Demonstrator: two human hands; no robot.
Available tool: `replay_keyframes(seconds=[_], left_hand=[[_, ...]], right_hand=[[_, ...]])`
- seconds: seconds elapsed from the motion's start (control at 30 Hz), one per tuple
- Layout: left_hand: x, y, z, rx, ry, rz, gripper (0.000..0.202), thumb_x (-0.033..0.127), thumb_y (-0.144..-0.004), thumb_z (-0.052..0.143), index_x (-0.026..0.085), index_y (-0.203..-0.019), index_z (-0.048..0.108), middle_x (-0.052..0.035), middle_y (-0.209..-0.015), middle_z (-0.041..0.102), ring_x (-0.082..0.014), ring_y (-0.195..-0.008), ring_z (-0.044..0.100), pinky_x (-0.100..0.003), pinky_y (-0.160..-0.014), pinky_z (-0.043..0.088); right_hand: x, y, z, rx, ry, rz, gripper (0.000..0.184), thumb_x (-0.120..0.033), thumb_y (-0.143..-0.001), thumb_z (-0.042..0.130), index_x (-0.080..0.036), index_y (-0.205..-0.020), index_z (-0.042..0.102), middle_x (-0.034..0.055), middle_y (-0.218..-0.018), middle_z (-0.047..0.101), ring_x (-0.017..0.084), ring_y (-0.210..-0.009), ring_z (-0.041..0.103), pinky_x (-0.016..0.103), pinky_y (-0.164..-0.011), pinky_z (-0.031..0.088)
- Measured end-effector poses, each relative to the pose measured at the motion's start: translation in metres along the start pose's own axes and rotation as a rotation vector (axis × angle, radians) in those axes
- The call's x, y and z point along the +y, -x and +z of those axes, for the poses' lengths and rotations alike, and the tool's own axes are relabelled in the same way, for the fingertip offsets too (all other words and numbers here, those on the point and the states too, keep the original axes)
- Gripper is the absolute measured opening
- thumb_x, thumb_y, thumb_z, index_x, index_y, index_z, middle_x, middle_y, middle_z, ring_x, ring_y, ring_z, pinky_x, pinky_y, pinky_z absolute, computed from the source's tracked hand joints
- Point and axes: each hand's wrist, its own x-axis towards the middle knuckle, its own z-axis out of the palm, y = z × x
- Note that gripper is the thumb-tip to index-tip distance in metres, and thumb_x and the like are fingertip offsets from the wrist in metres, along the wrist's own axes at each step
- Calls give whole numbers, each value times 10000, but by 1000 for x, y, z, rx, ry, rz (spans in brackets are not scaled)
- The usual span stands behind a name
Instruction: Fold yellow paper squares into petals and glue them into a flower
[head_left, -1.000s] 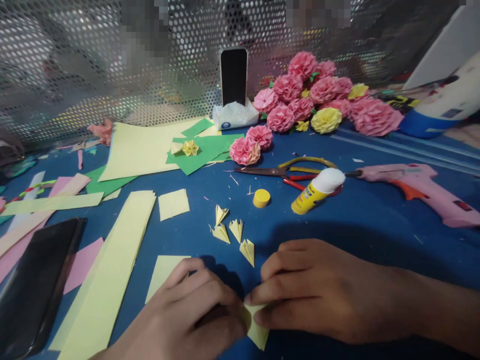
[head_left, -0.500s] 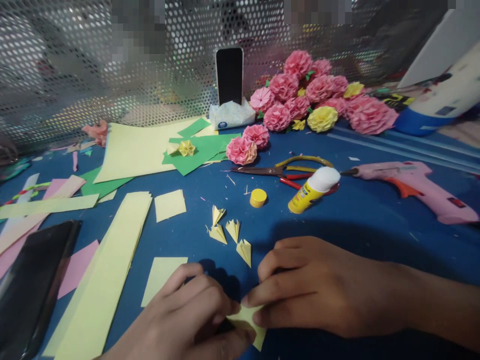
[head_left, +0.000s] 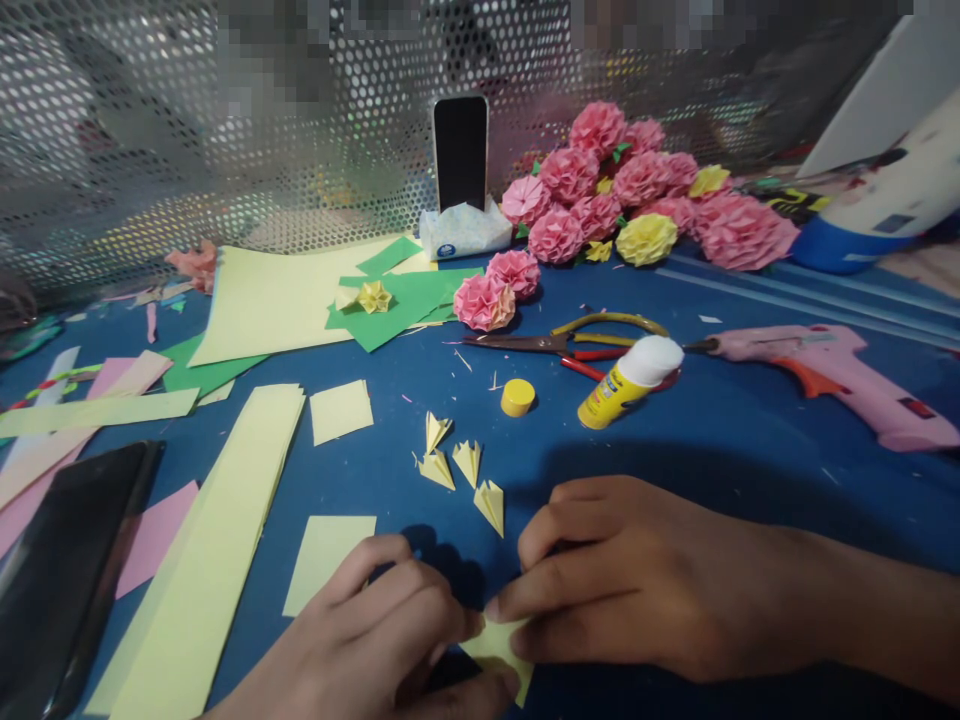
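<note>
A small piece of pale yellow paper (head_left: 496, 640) lies at the bottom middle, partly covered by fingers of both hands. My left hand (head_left: 390, 630) is closed on its left side, thumb and index fingertip on the paper. From the right, my right hand (head_left: 637, 580) presses its fingertips on the paper's upper and right edges. Just beyond are several small folded yellow paper pieces (head_left: 466, 462). A square of yellow paper (head_left: 322, 560) sits beside my left hand, and another yellow square (head_left: 342, 411) lies farther back.
A glue stick (head_left: 626, 385), its yellow cap (head_left: 517, 398), scissors (head_left: 555, 342) and a pink glue gun (head_left: 832, 370) lie beyond my right hand. Yellow paper strips (head_left: 217, 540) and a black phone (head_left: 75, 570) are at left. Pink paper flowers (head_left: 570, 175) pile up behind.
My left hand has shifted slightly, its index finger reaching a little farther right. The paper stays between both hands; the other things keep their places.
</note>
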Motion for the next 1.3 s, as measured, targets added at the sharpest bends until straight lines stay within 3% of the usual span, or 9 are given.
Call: replay_keyframes(seconds=[0.4,0.53,0.67,0.73,0.87,1.03,1.1,1.23,1.3], left_hand=[[-2,-2,-3,-53,-85,86,172,348,-956,680,198,-965,594,76,-748,637,-69,-687,627,-182,-863,484],[-1,-1,8,74,-69,88,259,403,-1035,531,194,-892,589,68,-701,605,-76,-636,602,-215,-850,483],[1,-1,12,123,-81,80,333,407,-1065,451,199,-835,572,74,-650,563,-79,-617,588,-227,-874,471],[3,-4,6,98,-103,84,335,402,-1067,446,203,-830,576,74,-646,571,-81,-624,591,-229,-868,478],[6,-9,-6,11,-168,118,272,352,-1051,505,197,-851,604,66,-689,620,-78,-637,618,-238,-862,487],[9,-3,3,189,-261,184,210,294,-1045,532,171,-926,654,59,-808,692,-80,-731,660,-268,-979,399],[12,0,5,246,-354,229,220,288,-1032,553,174,-878,660,52,-806,673,-98,-752,642,-287,-983,391],[18,2,-4,168,-500,210,229,308,-1026,544,244,-857,685,34,-740,565,-151,-715,563,-329,-897,443],[20,2,-8,128,-521,227,275,296,-1049,484,297,-878,700,24,-728,543,-174,-709,529,-345,-879,443]], right_hand=[[3,0,-4,-32,18,-16,174,-177,-1026,541,-197,-1126,681,-75,-1286,688,139,-1061,576,305,-799,422],[0,-1,-4,-36,11,-1,191,-173,-1032,508,-200,-1119,676,-57,-1258,699,132,-1067,577,311,-817,424],[-10,-4,-1,-44,97,62,247,-355,-1003,579,-182,-1164,650,0,-1092,705,158,-996,587,347,-845,416],[-17,-5,0,-24,184,100,211,-357,-1009,565,-186,-1078,669,-6,-951,685,163,-897,581,351,-828,403],[-29,-2,-5,-40,293,141,217,-212,-983,526,-204,-798,639,5,-815,636,184,-763,526,385,-709,349],[-32,2,-16,-146,294,93,243,-157,-928,548,-204,-690,573,15,-771,593,190,-715,473,384,-655,306],[-28,2,-17,-137,286,88,226,-173,-957,534,-197,-745,607,10,-786,599,183,-711,474,379,-675,316],[-18,-1,-13,-136,245,72,209,-265,-1039,487,-163,-1099,659,9,-818,626,170,-723,511,354,-681,318],[-14,-5,-9,-139,242,49,250,-291,-1050,478,-158,-1183,641,11,-816,629,169,-715,514,350,-665,311]])
